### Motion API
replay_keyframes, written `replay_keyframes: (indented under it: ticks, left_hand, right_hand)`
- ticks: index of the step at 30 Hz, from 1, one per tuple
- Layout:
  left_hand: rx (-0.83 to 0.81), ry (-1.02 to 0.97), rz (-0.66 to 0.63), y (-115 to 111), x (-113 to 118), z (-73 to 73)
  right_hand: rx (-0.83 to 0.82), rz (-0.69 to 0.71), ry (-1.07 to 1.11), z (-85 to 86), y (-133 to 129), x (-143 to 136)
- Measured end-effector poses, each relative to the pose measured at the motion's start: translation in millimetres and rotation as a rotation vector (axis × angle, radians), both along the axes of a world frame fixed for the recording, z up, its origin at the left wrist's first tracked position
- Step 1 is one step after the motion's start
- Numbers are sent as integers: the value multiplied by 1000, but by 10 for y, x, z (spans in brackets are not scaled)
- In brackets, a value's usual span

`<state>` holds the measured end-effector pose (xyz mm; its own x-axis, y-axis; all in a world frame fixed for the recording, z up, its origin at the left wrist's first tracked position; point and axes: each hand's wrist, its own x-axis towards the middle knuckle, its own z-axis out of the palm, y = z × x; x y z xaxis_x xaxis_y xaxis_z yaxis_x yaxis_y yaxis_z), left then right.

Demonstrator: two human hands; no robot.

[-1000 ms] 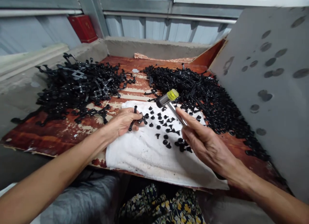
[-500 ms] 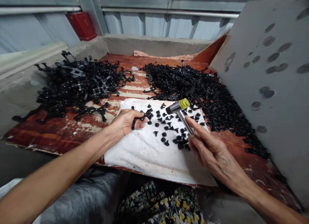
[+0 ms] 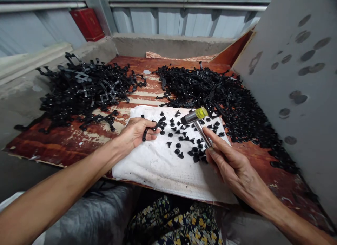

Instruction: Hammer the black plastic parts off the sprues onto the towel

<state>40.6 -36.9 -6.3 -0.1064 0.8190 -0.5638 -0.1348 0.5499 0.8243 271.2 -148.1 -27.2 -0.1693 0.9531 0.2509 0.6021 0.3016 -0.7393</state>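
Pinched between the thumb and fingers of my left hand [image 3: 140,131] is a black jointed linkage piece [image 3: 144,133]; my fingers cover part of it. One end reaches right, among small black knob-like parts [image 3: 178,146] scattered on a white cloth [image 3: 158,171]. My right hand [image 3: 228,159] grips a small mallet [image 3: 195,116] by its metal handle. The mallet's head has a black face on the left and a yellow, see-through face on the right. It is held over the right part of the cloth, apart from the linkage.
A heap of black jointed linkages [image 3: 86,86] covers the table's left side. Another pile of black pieces [image 3: 205,86] spreads along the back and right. A grey spotted panel [image 3: 289,79] rises at the right. A red box [image 3: 88,25] sits on the back-left ledge.
The view has shifted slightly. My hands keep almost the same pose, with the linkage and the mallet still held.
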Motion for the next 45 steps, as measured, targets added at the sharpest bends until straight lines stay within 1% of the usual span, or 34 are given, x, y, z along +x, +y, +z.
replay_keyframes:
  ticks: [4, 14, 20, 23, 30, 38, 45]
  left_hand:
    - [-13, 18, -4, 4, 6, 12]
    - [7, 28, -16, -4, -7, -24]
    - [16, 9, -33, -8, -23, -49]
    - [7, -3, -28, -2, -31, -47]
    - [-64, -12, -32, 22, -45, -23]
    - [-16, -18, -20, -2, -38, -57]
    - [-1, 7, -18, -16, -11, -41]
  right_hand:
    - [-36, -16, 36, 2, -9, 6]
    - [-84, -18, 75, 9, 11, -24]
    - [-109, -21, 84, 53, -5, -28]
    - [-101, -14, 78, 55, -10, -23]
    - [-62, -1, 43, 0, 4, -21]
    - [-56, 15, 7, 41, -3, -40]
    - [-30, 47, -1, 36, 19, -60]
